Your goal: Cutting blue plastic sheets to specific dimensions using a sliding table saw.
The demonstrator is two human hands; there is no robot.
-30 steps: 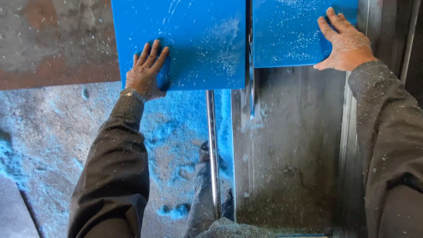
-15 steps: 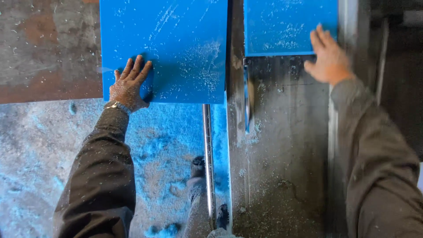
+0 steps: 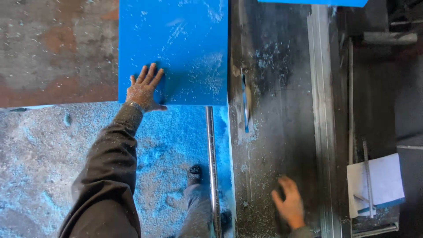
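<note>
1. Two bare hands show from above, both in dark, dust-flecked sleeves; the left hand [image 3: 144,89] lies flat with fingers spread on the near left corner of a large bright blue flat panel [image 3: 185,44], pressing on it without closing around anything.
2. That blue panel rests on a rusty brown metal table top [image 3: 53,53], its right edge running along the left side of a dark grey steel saw bed [image 3: 282,88].
3. The right hand [image 3: 288,205] hovers low over the near part of the steel bed, well apart from the panel; it is motion-blurred, its fingers loosely open, and it holds nothing.
4. One narrow slot with a thin blade [image 3: 245,105] sits in the steel bed just right of the panel's near right corner; blue dust clings around it.
5. A second blue sheet edge [image 3: 313,2] shows at the top of the frame, beyond the bed.
6. Blue sawdust [image 3: 39,158] covers the floor below the table, where a slim grey metal rail [image 3: 212,167] runs toward the person and a dark shoe [image 3: 194,174] stands just beside it.
7. A white paper pad with a metal ruler on it [image 3: 374,183] lies at the right, beside a pale upright metal fence strip [image 3: 324,110].
</note>
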